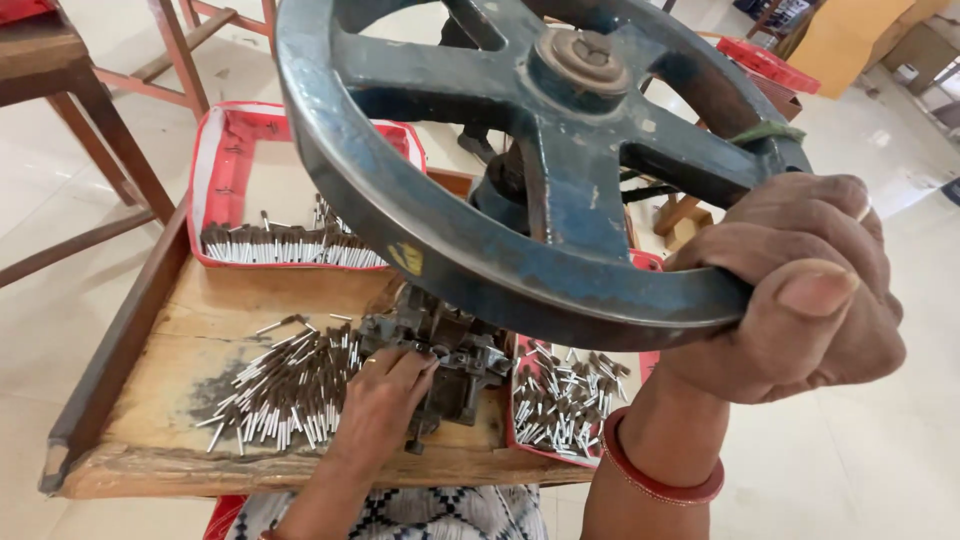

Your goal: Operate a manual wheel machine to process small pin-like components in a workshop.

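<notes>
A: What did the right hand (pixel 800 290) have in its grip?

B: It was closed tight round the rim of the big blue-grey handwheel (pixel 520 170), thumb pressed over the top edge, fingers wrapped beneath. A red bangle (pixel 660 475) sat on that wrist.

A: And the left hand (pixel 385 395)?

B: It was down below the wheel, fingers bunched at the dark metal press head (pixel 445 355). It looked pinched on something small there, but the piece itself was hidden, so I could not tell what it had hold of.

A: Where were the work pieces?

B: Small brushes with white metal ends and dark tufts. A loose heap (pixel 285 385) lay on the wooden desk (pixel 180 330) just left of the press head, touching that hand's side. A red tray (pixel 565 405) to the right of the press head held a scattered lot, and a larger red tray (pixel 225 180) behind and left of it had a neat row (pixel 290 245)

A: Which step would you judge it to be?

B: Seating a piece under the press while the wheel was gripped ready. By my reckoning the next move called for fingers well clear of the die before the wheel swung
</notes>
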